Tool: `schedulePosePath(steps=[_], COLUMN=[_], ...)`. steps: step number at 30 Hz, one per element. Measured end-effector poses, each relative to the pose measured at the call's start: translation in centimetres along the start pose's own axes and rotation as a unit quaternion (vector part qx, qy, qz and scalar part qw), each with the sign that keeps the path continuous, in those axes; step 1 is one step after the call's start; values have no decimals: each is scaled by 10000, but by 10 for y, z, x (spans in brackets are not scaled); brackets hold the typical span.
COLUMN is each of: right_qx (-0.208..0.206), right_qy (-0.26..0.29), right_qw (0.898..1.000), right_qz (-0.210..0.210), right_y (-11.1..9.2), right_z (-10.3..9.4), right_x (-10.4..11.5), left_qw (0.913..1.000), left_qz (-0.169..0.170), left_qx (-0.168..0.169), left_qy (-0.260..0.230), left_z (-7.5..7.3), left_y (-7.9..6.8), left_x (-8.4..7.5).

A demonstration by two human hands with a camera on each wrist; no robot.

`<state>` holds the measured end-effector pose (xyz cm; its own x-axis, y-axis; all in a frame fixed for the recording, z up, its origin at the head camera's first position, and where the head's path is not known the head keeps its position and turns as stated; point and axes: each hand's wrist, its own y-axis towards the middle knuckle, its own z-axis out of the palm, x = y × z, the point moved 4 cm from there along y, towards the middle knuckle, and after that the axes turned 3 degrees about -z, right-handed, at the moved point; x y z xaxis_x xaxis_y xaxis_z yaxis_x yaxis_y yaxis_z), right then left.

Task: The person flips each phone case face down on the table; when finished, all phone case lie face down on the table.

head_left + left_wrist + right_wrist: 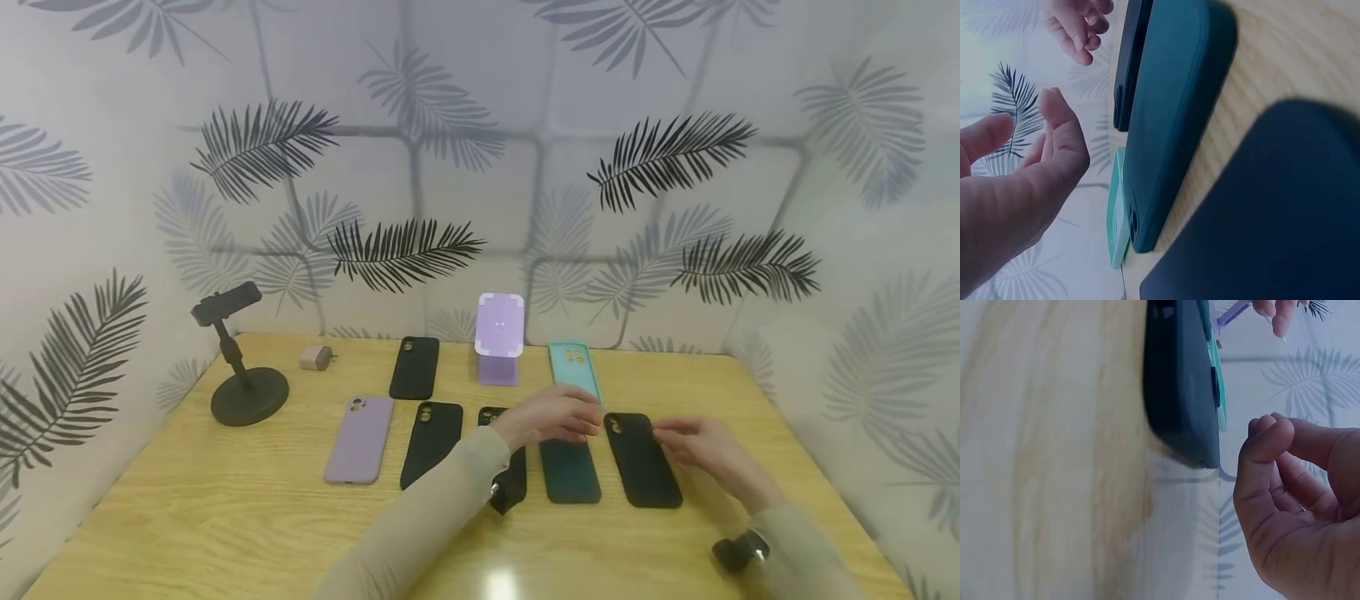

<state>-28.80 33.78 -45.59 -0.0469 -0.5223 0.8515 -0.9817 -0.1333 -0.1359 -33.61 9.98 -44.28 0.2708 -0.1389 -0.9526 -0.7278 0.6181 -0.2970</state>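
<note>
My left hand point(555, 414) hovers over a dark teal phone case point(572, 475) and hides its upper part. In the left wrist view, that hand's fingers are loosely bent, with a gap between thumb and fingers and nothing between them. My right hand point(705, 454) is beside the rightmost black phone case point(643, 461), fingertips at its upper right edge in the head view. The right wrist view shows its fingers point(1257, 462) bent loosely, thumb and fingertips close together, holding nothing. A turquoise case point(573, 367) lies behind the left hand, inner side up.
Left of my hands lie a lilac case point(360, 439) and several black cases, one point(432, 442) beside my left sleeve. Along the back stand a purple stand point(499, 333), a pinkish charger plug point(313, 357) and a black phone holder point(250, 396). A patterned wall borders the table.
</note>
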Motion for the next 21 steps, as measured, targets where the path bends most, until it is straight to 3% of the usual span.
schedulePosePath(steps=[8,14,21], right_qx=[485,722,790], right_qy=[506,467,573], right_qw=[9967,9934,9907], right_qz=[-409,-760,-946], right_y=[15,28,39], right_z=[17,27,36], right_x=[17,26,40], left_qw=[9990,9981,9938], left_qz=[113,140,323], left_qx=[-436,-555,-1058], left_qy=[11,206,150], left_z=[-19,-31,-46], left_y=[-1,-1,-2], left_x=[-1,0,-3])
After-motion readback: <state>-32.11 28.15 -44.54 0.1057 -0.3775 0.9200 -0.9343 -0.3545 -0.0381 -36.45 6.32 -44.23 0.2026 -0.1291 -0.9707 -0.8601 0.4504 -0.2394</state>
